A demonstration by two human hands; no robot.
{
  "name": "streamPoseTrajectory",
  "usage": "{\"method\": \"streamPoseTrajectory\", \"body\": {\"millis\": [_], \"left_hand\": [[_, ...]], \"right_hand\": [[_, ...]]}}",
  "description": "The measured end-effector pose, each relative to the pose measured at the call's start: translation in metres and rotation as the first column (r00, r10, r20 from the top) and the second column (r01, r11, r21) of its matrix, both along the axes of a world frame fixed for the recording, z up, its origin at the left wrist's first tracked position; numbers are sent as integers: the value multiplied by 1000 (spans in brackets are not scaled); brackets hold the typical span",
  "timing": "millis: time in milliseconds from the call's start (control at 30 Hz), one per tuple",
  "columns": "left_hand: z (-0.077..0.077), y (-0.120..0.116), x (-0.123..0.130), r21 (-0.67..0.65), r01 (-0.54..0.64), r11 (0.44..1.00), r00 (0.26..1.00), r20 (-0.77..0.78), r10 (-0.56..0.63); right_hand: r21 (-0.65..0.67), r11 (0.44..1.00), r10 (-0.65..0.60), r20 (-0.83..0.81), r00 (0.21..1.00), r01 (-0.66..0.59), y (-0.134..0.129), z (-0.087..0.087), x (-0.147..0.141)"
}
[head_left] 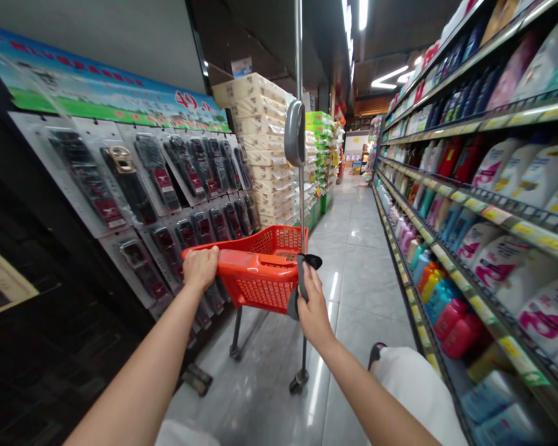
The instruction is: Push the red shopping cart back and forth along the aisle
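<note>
A red plastic shopping cart (251, 279) on thin grey legs with casters stands in the aisle in front of me. My left hand (201, 267) is closed over the left end of its near rim. At the cart's right corner, my right hand (314, 303) presses a dark grey cloth (294, 303) against the side, its fingers lying along the cloth. Part of the cloth sticks out above the fingers. From the cart's right side rises a tall metal pole (299, 56) with a grey oval piece (295, 133) on it.
Packaged belts (160, 170) hang on a display at left. Behind it are stacked cream-coloured packs (260, 142) and green packs (323, 142). Shelves (469, 186) of bottles line the right side. The shiny grey tile floor (358, 266) runs ahead between them.
</note>
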State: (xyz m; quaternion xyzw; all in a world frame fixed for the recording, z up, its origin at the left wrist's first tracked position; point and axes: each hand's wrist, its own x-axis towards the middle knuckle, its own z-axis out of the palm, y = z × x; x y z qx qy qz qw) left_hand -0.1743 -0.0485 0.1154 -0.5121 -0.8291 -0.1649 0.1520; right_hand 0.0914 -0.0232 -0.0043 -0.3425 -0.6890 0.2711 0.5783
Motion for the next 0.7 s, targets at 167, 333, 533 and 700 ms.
{"method": "streamPoseTrajectory", "body": {"millis": [167, 333, 533, 700], "left_hand": [[0, 0, 18, -21, 29, 999, 998, -56, -30], [-4, 0, 52, 24, -72, 997, 992, -99, 75], [0, -8, 67, -49, 175, 983, 978, -105, -179], [6, -10, 49, -157, 361, 919, 925, -66, -375]], "right_hand": [[-31, 999, -27, -10, 1000, 26, 35, 18, 15], [45, 984, -178, 175, 968, 173, 15, 25, 22], [102, 954, -299, 275, 914, 282, 17, 27, 36], [1, 926, -371, 196, 908, 378, 52, 32, 43]]}}
